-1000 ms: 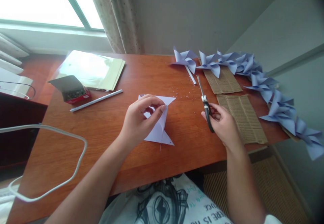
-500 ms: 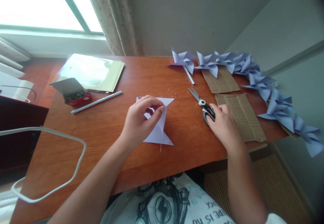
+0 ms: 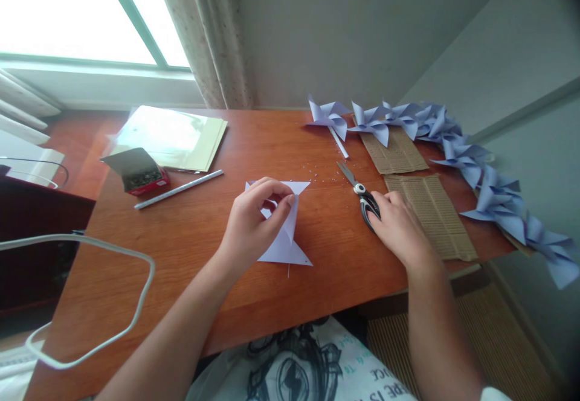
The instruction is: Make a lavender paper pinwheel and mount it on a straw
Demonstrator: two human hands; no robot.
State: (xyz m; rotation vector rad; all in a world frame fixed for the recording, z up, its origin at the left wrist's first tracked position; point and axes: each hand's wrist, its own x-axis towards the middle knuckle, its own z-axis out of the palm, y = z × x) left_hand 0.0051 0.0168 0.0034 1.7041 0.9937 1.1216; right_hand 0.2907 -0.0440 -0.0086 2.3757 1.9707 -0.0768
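Wooden desk [image 3: 190, 238] under a bright window, with paper craft spread across it.

Near the frame's centre the left hand [image 3: 251, 223] pinches a folded flap of the paper [image 3: 285, 241] between thumb and fingertips, the sheet lying flat on the desk with its points spread out. Right of centre the right hand [image 3: 399, 229] rests palm down on the handle of the scissors [image 3: 362, 195], which lie on the desk with blades pointing to the upper left; whether the fingers grip the handle cannot be told. Two cardboard pieces [image 3: 430, 214] lie just right of that hand, and a row of finished pinwheels [image 3: 471, 159] curves along the right edge. At upper left sit a red box [image 3: 140, 174], a white stick [image 3: 179, 189] and a shiny sheet [image 3: 172, 135]. A white cable [image 3: 109, 250] loops at the lower left.
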